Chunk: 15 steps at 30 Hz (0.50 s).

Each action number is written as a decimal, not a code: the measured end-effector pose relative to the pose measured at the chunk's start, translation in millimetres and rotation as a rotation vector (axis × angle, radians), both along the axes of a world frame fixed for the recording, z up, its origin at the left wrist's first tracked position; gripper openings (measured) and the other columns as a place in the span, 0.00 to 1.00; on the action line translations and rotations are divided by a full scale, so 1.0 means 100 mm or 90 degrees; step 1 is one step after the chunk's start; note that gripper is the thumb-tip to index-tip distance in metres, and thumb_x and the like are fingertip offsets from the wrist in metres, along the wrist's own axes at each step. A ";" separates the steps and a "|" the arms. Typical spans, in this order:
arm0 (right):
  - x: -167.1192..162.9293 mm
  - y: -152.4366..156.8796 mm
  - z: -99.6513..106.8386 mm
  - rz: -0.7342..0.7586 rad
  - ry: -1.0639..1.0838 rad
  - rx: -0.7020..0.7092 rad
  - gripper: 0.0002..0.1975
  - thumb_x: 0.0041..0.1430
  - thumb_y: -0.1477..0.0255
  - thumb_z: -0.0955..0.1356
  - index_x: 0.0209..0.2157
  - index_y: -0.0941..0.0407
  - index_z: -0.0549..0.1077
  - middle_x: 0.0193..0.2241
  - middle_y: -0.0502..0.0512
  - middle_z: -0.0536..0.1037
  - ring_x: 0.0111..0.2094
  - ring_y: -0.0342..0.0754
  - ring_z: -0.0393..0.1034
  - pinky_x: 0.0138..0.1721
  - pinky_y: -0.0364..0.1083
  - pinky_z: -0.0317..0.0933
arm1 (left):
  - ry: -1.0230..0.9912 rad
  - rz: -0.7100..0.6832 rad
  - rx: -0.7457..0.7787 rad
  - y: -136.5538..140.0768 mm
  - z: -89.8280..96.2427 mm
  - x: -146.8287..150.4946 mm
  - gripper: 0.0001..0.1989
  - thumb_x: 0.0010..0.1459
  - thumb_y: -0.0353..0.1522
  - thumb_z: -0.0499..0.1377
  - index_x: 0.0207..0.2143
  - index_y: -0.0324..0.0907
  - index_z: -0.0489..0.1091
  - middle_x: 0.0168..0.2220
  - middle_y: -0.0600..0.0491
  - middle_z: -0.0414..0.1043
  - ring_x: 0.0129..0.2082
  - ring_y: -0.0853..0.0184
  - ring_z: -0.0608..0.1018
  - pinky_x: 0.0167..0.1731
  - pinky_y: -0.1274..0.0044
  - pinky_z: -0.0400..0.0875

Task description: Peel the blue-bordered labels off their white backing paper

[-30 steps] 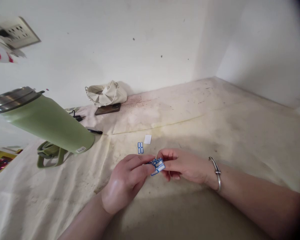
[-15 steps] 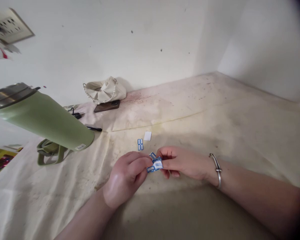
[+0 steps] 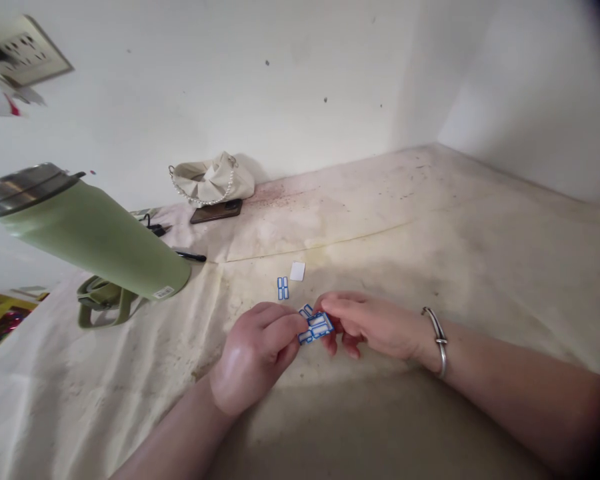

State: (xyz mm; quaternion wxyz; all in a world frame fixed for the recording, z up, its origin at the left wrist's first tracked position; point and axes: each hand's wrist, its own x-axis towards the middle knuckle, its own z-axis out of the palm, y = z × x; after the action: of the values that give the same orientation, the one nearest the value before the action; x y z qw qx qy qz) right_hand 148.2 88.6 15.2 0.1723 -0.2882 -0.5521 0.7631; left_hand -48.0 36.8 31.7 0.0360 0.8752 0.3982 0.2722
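Observation:
My left hand point(image 3: 257, 350) is closed, thumb and fingers pinching several small white sticker labels with blue borders point(image 3: 319, 325). The labels overlap and fan out at different angles past the fingertips. At their right edge is my right hand point(image 3: 363, 323), its fingers bent and apart; whether a fingertip touches the labels from behind is hidden. Just beyond the hands, a blue-bordered label piece point(image 3: 283, 288) lies flat on the cloth. Beside it is a small plain white square point(image 3: 297, 271).
A tall green tumbler point(image 3: 100, 233) with a steel lid stands at the left, its green handle point(image 3: 105, 303) low beside it. Toward the wall are a black pen point(image 3: 192, 256), a phone point(image 3: 216, 211) and a cream pouch with beads point(image 3: 210, 179). A creased pale cloth point(image 3: 455, 267) covers the table.
My right fingers have loosened from the labels and spread slightly. The labels' blue-framed faces now show flatter and more fully. The left hand keeps its pinch.

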 end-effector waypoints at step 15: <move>-0.04 -0.05 -0.11 -0.010 -0.115 0.146 0.06 0.59 0.68 0.62 0.32 0.55 0.66 0.23 0.47 0.72 0.19 0.37 0.61 0.21 0.39 0.54 | -0.141 0.106 -0.297 -0.07 -0.01 0.06 0.04 0.58 0.31 0.53 0.36 0.43 0.67 0.30 0.54 0.72 0.30 0.68 0.74 0.28 0.77 0.68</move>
State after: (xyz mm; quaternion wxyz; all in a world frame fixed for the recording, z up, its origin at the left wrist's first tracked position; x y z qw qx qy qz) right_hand 144.5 83.4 4.4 0.1595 -0.3384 -0.6467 0.6647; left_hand -41.8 29.6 30.4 0.2574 0.7725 0.5143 0.2691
